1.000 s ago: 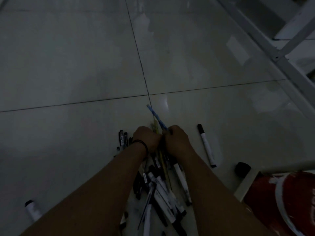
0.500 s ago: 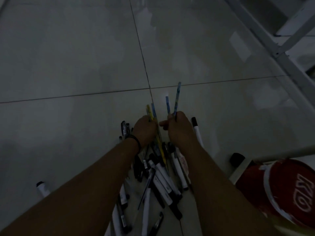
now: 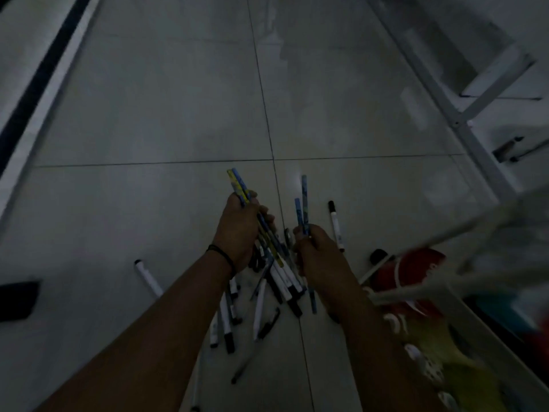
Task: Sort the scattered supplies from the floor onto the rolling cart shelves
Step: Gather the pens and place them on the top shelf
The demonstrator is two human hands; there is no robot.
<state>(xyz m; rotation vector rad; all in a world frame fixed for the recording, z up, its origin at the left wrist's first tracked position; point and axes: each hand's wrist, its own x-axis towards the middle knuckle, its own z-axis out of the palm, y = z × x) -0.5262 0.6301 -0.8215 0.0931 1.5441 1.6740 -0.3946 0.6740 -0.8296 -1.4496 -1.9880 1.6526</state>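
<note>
Left hand (image 3: 237,230): fingers curled round a yellow pencil and a blue pencil (image 3: 241,188), tips raised above the pen pile (image 3: 273,281).
Right hand (image 3: 318,254): fingers clamped on two blue pencils (image 3: 303,203), just right of the pile.
Pen pile: on the tiled floor (image 3: 148,114), below both hands.
Loose marker (image 3: 335,224): right of the pile, apart.
Second marker (image 3: 147,276): left of the pile.
Cart frame (image 3: 445,93): far right of the pile, blurred.

Bare floor tiles (image 3: 166,114) lie open ahead; pen pile (image 3: 267,295) crowds underneath.
</note>
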